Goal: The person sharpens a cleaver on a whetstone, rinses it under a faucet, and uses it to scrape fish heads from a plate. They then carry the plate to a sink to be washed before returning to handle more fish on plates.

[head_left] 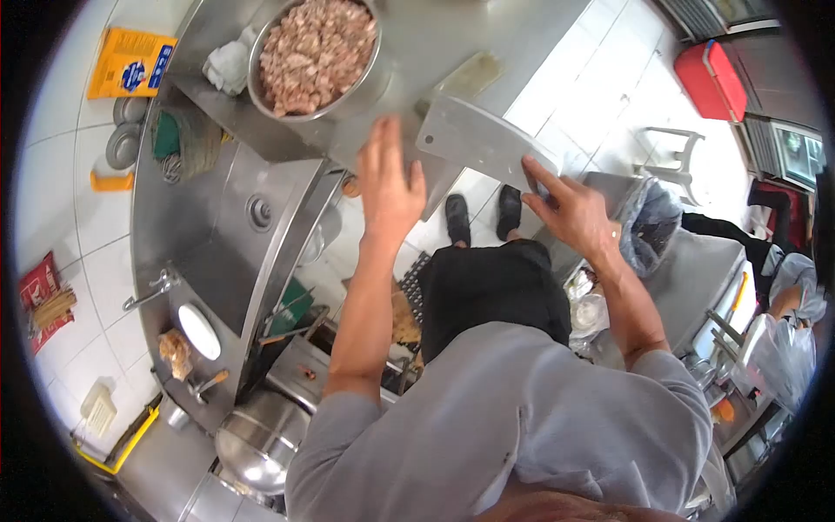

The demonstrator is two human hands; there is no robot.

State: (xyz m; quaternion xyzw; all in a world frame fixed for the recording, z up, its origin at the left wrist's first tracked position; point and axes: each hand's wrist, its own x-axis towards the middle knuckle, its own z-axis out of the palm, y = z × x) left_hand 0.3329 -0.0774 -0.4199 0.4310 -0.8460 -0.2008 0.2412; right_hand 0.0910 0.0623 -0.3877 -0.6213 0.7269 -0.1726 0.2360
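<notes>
At counter (461,35) | left hand (390,178) outstretched | right hand (576,216) gripping cleaver (487,143)

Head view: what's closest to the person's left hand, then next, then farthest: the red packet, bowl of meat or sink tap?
From the left hand:
1. Bowl of meat, up and slightly left.
2. Sink tap, lower left.
3. Red packet, near the picture's left edge.

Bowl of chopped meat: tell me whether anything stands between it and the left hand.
Nothing visible does: the open left hand is close to the bowl of chopped meat, with only steel counter showing in the gap. The cleaver in the right hand is off to the right.
</notes>
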